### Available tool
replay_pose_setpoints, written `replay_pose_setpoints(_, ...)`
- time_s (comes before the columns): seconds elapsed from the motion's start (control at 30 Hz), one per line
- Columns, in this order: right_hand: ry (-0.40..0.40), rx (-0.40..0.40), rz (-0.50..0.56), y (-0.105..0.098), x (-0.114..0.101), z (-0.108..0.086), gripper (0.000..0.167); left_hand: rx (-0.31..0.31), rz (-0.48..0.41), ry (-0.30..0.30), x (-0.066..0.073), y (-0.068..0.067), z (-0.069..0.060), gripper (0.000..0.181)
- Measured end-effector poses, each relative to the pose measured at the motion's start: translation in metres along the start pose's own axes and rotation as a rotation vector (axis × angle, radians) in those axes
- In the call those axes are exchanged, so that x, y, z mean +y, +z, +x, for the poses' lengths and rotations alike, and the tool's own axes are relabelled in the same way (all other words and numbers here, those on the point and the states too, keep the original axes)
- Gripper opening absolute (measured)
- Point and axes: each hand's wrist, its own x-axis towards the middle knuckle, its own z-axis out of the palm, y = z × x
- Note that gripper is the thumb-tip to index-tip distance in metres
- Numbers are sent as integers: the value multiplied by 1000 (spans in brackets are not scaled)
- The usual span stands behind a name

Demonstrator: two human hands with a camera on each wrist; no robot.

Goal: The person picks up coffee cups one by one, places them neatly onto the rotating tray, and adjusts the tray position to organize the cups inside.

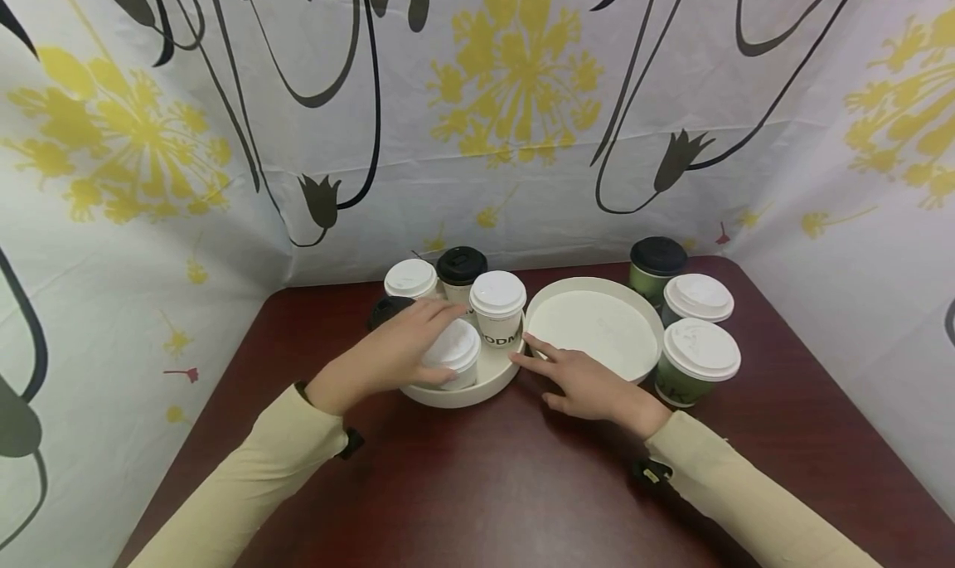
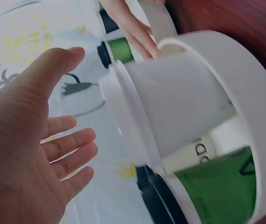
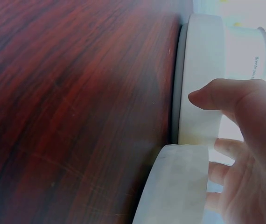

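Observation:
My left hand point(image 1: 395, 351) is at the front white-lidded paper cup point(image 1: 457, 348) in the left round tray point(image 1: 451, 399). In the left wrist view that hand point(image 2: 35, 140) has loosely spread fingers, with a gap to the white cup point(image 2: 179, 100). A green cup point(image 2: 221, 186) with a black lid stands beside it. My right hand point(image 1: 589, 385) reaches to where the two trays meet, fingertips at the left tray's rim. The right wrist view shows its thumb point(image 3: 212, 95) extended by a tray wall point(image 3: 202, 60). Neither hand grips anything.
Other cups in the left tray include a white-lidded one point(image 1: 497, 303), another behind point(image 1: 410, 279) and a black-lidded one point(image 1: 462, 268). The right tray point(image 1: 597, 327) holds no cups. Right of it stand three cups, the nearest green point(image 1: 697, 365). Patterned cloth point(image 1: 477, 178) encloses the table point(image 1: 477, 502).

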Motion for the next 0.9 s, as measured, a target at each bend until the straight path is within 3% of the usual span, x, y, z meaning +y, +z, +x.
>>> replay_pose_setpoints(0.27, -4, 5, -9, 1, 1, -1, 74, 54, 64, 107, 33, -2, -3, 78)
replay_pose_setpoints(0.4, -12, 20, -14, 2, 1, -1, 75, 53, 89, 163, 45, 10, -5, 78)
replay_pose_setpoints(0.53, -13, 27, -26, 3, 1, -2, 75, 6, 102, 202, 56, 26, -6, 79)
replay_pose_setpoints(0.9, 15, -7, -59, 0, 1, 0, 74, -63, 101, 246, 75, 59, -4, 77)
